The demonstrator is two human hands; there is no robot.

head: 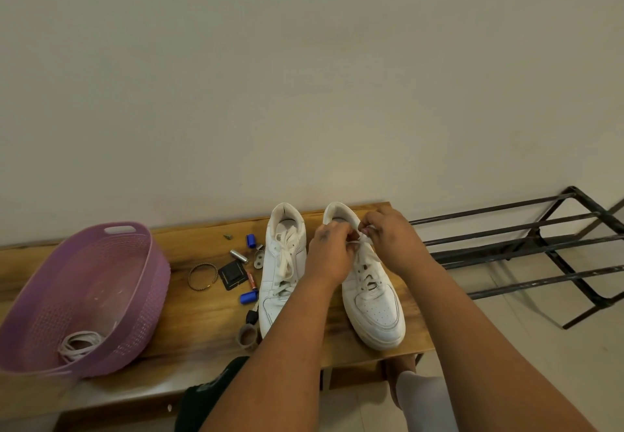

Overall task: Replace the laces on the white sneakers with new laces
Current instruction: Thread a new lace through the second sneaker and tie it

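Two white sneakers stand side by side on a wooden bench (202,317), toes toward me. The left sneaker (282,263) has a white lace tied loosely over its tongue. Over the top eyelets of the right sneaker (373,300) both hands work its white lace (366,256). My left hand (329,254) pinches the lace on the left side. My right hand (393,237) pinches a lace end between thumb and fingertips near the collar. A coil of white laces (79,344) lies in the purple basket (141,300).
Small items lie left of the sneakers: a bangle (202,276), batteries (250,291), a black card (232,274), a roll of tape (248,335). A black metal shoe rack (526,249) stands on the right. A wall rises behind the bench.
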